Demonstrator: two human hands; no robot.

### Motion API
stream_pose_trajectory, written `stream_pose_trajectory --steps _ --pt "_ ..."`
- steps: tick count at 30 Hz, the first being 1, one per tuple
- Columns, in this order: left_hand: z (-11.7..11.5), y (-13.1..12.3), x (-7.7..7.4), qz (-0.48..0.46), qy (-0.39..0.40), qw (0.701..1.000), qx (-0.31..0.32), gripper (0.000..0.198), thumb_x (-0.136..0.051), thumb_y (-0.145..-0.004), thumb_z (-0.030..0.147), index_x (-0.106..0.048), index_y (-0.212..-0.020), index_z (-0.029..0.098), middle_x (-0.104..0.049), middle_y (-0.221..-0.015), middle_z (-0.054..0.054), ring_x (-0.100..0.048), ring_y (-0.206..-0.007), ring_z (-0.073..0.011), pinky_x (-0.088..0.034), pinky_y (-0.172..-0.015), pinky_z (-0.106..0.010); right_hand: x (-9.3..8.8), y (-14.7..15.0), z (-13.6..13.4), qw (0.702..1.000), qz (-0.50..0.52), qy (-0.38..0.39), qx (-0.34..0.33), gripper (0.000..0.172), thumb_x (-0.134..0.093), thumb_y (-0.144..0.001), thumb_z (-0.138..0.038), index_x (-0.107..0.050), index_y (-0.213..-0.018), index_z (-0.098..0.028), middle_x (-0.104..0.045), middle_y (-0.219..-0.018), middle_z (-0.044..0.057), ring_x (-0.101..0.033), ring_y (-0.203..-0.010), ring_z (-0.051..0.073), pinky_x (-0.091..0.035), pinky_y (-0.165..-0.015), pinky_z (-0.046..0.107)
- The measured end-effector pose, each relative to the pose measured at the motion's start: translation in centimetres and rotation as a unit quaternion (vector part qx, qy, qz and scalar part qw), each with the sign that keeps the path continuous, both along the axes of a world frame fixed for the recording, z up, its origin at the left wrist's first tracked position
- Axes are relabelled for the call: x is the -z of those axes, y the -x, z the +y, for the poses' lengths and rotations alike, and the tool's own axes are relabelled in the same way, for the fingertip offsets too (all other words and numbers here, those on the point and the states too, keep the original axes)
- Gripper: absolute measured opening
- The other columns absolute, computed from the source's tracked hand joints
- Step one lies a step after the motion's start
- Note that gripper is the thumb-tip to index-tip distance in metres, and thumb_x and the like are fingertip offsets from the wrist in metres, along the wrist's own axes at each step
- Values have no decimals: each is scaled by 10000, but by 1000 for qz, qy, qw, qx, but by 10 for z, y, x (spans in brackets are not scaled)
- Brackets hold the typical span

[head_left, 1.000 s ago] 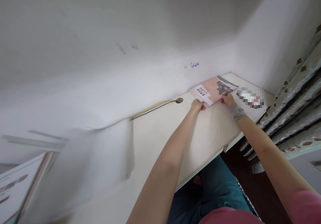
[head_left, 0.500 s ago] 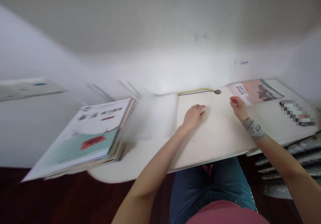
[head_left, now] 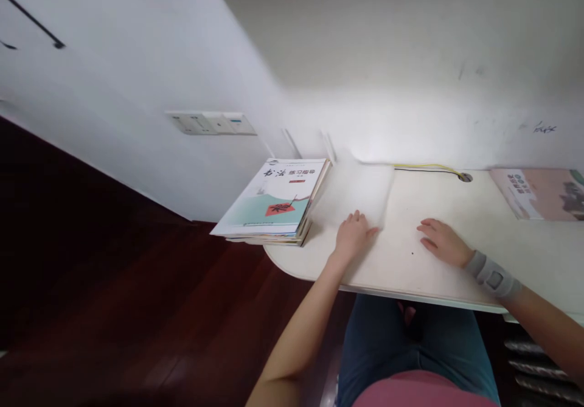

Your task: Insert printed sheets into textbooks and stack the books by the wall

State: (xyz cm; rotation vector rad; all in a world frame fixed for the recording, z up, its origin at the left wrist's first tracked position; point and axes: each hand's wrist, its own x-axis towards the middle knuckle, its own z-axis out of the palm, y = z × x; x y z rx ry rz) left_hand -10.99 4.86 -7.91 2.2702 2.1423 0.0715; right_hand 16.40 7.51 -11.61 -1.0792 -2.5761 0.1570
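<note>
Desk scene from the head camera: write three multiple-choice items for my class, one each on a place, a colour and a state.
1. Where is the stack of books?
A. on the floor
B. on the rounded end of the desk
C. on the person's lap

2. What colour is the brace on the right wrist?
A. grey
B. red
C. green

3. What is the left hand doing?
A. gripping the books
B. holding a pen
C. lying open on the desk

Answers:
1. B, the stack sits at the desk's end.
2. A, the brace shows grey.
3. C, it lies palm down, holding nothing.
</note>
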Motion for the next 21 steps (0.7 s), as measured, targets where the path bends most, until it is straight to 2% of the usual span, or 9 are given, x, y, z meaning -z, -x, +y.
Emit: stream_pose_trajectory --steps 4,7,11,13,15,17,19,21 --pt "-10 -8 -13 -20 41 999 21 244 -484 -887 281 -638 -956 104 -645 -1078 -152 -613 -1003 -241 -459 -836 -313 -6 8 -12 1000 12 -7 -9 304 -437 -895 -240 -587 -1151 -174 -578 -1189 138 -536 -1111 252 -449 -947 450" --pt "-9 -6 -20 -28 57 998 15 225 -439 -864 158 -658 -822 125 -683 -922 -119 -654 -872 -210 -469 -772 -289 -10 20 -21 999 25 -1 -21 303 -435 -901 -248 -583 -1155 -176 -585 -1189 133 -541 -1115 248 -453 -950 449" --pt "-6 -13 -31 -34 27 999 -29 274 -365 -870 124 -638 -893 110 -678 -937 -153 -659 -884 -237 -475 -762 -327 -11 42 -33 998 65 12 -2 348 -430 -905 -267 -540 -1214 -152 -586 -1195 151 -542 -1126 265 -442 -973 469" --pt "-6 -27 -40 -98 -17 995 -29 254 -371 -882 151 -602 -985 125 -684 -934 -131 -663 -885 -231 -481 -762 -326 -7 55 -38 992 118 23 39 497 -488 -882 -342 -430 -1326 -125 -538 -1269 182 -502 -1190 300 -417 -1002 502" --pt "-11 -49 -50 -211 -56 976 6 237 -405 -880 167 -560 -1058 152 -698 -891 -85 -671 -859 -208 -489 -764 -310 -1 69 -43 975 195 44 92 731 -574 -824 -422 -280 -1416 -111 -455 -1361 207 -439 -1260 334 -390 -1025 529" --pt "-18 -73 -62 -316 -74 944 54 261 -422 -880 178 -523 -1120 176 -705 -840 -46 -679 -818 -190 -499 -764 -308 5 79 -46 948 279 69 134 844 -601 -797 -437 -171 -1454 -128 -403 -1409 202 -413 -1287 335 -390 -1027 530" --pt "-29 -91 -72 -397 -88 909 92 297 -424 -886 196 -497 -1174 200 -706 -805 -19 -682 -785 -178 -510 -767 -316 7 80 -49 917 352 75 174 790 -547 -835 -395 -138 -1463 -148 -408 -1413 184 -434 -1277 308 -413 -1011 513" --pt "-41 -97 -80 -479 -106 864 115 327 -431 -895 233 -485 -1217 218 -706 -803 -9 -682 -756 -160 -525 -755 -306 4 71 -50 894 391 35 216 695 -490 -871 -350 -173 -1458 -157 -433 -1400 173 -460 -1260 283 -427 -999 502"
